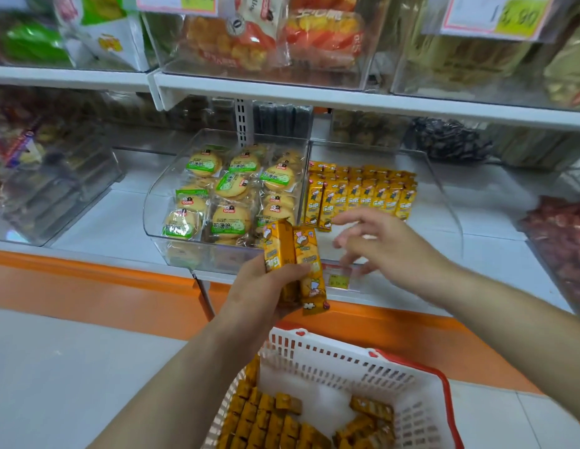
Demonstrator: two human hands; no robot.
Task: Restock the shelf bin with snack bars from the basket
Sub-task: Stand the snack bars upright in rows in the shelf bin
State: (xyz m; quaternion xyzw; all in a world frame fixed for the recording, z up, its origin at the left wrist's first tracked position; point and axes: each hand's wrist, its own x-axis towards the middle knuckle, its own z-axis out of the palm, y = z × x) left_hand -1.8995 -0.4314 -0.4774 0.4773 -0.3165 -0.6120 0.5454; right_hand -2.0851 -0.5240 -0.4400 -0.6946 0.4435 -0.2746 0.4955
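My left hand grips two yellow snack bars upright, just in front of the shelf edge. My right hand hovers empty with fingers spread, over the front of the clear shelf bin. Inside that bin several matching yellow bars stand in rows at the back left. Below, a white basket with red handles holds many more of the bars.
A clear bin of green-labelled biscuit packs sits directly left of the bar bin. Other clear bins flank both sides, and a shelf with bagged snacks hangs overhead. An orange base strip runs under the shelf.
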